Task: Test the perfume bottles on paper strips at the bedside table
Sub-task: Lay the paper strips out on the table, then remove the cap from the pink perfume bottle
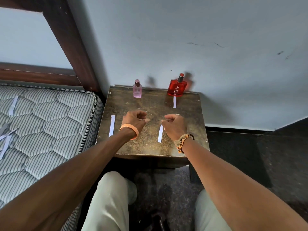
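**Hovering over the strips, bottles standing beyond both hands**

Both hands hang over the middle of the table [188, 114], fingers curled in. The left hand [134, 120] holds nothing that shows. The right hand [175, 125] has its fingertips at the far end of the middle strip [160, 135]; I cannot tell whether it pinches the paper or only hovers at it. That strip's long axis runs from the table's front toward its back, slightly tilted. A second strip [112, 125] lies along the table's left edge, and a third [174, 102] lies near the back.

The pink bottle [137, 90] and the red bottle [177, 88] stand upright and capped at the table's back edge. Pink lies straight ahead of the left hand, red ahead of the right. A forward reach by the nearer hand looks likeliest.
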`<action>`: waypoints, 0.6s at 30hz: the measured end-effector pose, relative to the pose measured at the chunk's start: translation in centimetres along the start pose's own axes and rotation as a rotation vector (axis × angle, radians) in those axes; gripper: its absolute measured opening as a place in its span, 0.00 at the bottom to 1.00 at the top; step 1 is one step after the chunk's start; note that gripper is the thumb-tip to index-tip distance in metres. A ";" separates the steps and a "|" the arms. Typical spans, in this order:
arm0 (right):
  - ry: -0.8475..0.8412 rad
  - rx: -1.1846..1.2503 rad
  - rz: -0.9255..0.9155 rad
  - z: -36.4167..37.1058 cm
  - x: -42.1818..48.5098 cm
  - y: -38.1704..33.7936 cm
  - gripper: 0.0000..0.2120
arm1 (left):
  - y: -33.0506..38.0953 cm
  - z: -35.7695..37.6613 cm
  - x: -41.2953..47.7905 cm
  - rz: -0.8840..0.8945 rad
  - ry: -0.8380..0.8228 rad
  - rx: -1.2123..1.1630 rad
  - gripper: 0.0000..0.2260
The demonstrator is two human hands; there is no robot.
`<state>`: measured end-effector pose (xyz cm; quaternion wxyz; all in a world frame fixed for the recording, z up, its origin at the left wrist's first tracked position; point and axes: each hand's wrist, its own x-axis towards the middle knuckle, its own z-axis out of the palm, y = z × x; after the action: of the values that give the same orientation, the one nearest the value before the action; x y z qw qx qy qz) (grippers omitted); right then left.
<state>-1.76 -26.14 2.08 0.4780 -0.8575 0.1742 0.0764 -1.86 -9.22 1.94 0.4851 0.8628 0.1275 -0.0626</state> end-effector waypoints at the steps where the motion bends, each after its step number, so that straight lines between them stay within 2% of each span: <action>1: -0.011 -0.002 -0.023 0.3 -0.1 -0.8 0.11 | 0.1 -0.6 0.2 0.013 0.012 0.001 0.11; 9: -0.114 -0.046 -0.177 3.4 1.5 -7.1 0.17 | 0.2 -5.2 4.3 0.044 0.150 0.040 0.10; 12: -0.136 -0.065 -0.211 4.7 2.9 -8.9 0.15 | 0.1 -6.2 6.5 0.039 0.197 0.057 0.10; 15: -0.100 -0.092 -0.253 6.5 5.0 -10.0 0.11 | -0.1 -6.6 8.6 0.029 0.233 0.057 0.10; 18: -0.055 -0.120 -0.231 7.6 6.9 -10.4 0.18 | 0.0 -6.4 10.2 0.011 0.246 0.054 0.11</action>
<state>8.82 -16.27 4.29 0.4363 -0.8964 0.0562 0.0544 7.85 -2.08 2.90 0.4429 0.8773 0.1796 0.0431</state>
